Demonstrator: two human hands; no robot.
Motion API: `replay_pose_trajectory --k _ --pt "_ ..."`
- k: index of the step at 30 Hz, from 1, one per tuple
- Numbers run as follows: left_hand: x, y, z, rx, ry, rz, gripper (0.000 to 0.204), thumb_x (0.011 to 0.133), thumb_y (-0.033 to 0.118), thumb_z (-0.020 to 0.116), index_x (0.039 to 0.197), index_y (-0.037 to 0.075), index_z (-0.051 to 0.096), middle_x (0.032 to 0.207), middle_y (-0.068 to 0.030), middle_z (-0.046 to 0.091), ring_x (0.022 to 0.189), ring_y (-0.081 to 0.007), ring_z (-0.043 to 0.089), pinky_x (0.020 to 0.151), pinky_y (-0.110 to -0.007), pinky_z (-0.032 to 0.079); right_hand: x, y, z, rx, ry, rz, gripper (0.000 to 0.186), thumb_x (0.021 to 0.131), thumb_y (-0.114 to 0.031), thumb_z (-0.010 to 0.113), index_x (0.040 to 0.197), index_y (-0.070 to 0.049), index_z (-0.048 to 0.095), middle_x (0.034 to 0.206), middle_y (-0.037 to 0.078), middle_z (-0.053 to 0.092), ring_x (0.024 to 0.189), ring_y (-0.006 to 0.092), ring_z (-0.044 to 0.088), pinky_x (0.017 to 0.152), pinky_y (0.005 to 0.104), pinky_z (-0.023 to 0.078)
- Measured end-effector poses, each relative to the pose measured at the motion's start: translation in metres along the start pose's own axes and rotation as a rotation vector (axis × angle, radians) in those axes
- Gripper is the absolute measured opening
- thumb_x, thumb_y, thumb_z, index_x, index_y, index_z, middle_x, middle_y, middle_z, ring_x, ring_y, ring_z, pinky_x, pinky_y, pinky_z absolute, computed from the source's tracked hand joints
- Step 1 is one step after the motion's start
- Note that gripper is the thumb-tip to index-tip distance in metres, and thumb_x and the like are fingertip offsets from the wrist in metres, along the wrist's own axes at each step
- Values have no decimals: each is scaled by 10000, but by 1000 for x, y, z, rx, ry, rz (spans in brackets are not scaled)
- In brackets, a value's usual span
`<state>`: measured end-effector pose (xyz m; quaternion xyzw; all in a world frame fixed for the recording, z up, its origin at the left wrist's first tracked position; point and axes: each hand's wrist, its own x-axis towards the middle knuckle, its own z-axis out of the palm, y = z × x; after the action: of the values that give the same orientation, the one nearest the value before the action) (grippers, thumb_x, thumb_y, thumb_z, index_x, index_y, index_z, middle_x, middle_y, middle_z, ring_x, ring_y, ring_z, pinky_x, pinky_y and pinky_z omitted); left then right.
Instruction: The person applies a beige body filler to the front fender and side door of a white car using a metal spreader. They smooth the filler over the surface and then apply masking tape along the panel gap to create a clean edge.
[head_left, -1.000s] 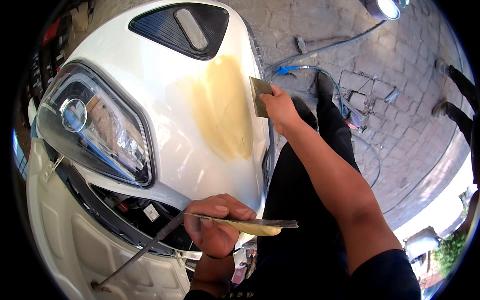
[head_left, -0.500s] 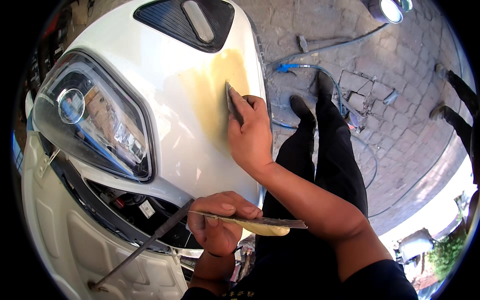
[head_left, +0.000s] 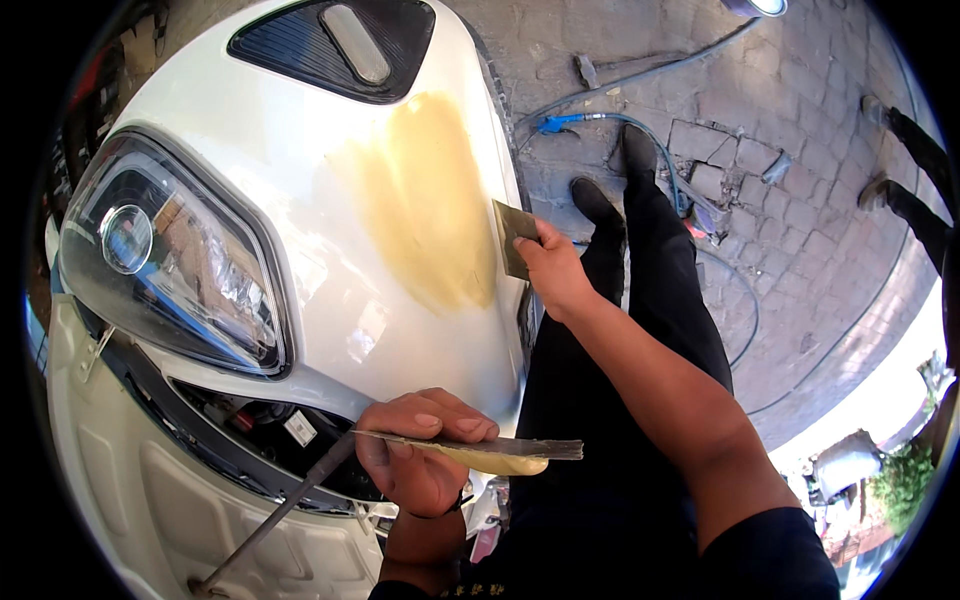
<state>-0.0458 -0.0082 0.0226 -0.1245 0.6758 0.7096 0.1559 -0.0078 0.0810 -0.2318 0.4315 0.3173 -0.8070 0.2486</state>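
Gripping spreader (head_left: pixel 514 238), right hand (head_left: pixel 553 272) fingers closed; left hand (head_left: pixel 415 455) clasps board (head_left: pixel 480 447); fender (head_left: pixel 300 200), paving (head_left: pixel 780 230)

Clear glass headlight (head_left: pixel 165 270) on left. Blue rubber hose (head_left: pixel 640 130) lies on grey stone paving (head_left: pixel 800 230). Black shoes (head_left: pixel 620 180) near hose.

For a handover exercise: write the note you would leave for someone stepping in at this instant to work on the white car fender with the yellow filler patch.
Right hand: grip on a small spreader, its blade at the fender's right edge, beside the filler patch.
Left hand: holds a flat board level below the fender, a lump of yellow filler on it.
Done: a broad yellow patch is spread on the fender, next to the headlight.
Left: the filler on the board is unused; the patch edges look uneven, so more smoothing seems needed.
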Motion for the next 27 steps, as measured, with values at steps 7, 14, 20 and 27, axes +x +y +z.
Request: replay_pose_trajectory --k 7,14,20,27 --pt "-9 -1 -9 -12 13 -3 278 1119 316 531 1122 39 529 862 -191 683 714 -240 660 578 -370 615 19 -15 28 -17 -2 -17 421 1012 -41 505 1408 -18 645 1126 85 722 935 144 637 855 300 511" --pt "-15 5 -14 -4 39 21 266 1111 322 560 1156 63 515 871 -128 642 692 -212 603 601 -353 593 -80 -7 80 -593 245 -388 518 954 -46 566 1468 -90 612 1261 214 563 1156 389 591 1023 424 483" --pt "-15 9 -21 30 44 78 275 1119 332 533 1134 58 517 842 -147 644 694 -222 632 594 -347 596 -145 -5 90 -744 54 -395 545 900 23 599 1431 -88 643 1238 175 576 1167 355 598 1008 384 500" --pt "-6 13 -35 43 151 144 255 1110 320 541 1140 69 514 828 -117 623 676 -186 612 583 -311 596 -38 16 0 -173 94 -192 377 1006 -41 561 1367 -28 669 1135 109 689 994 187 646 881 325 516"
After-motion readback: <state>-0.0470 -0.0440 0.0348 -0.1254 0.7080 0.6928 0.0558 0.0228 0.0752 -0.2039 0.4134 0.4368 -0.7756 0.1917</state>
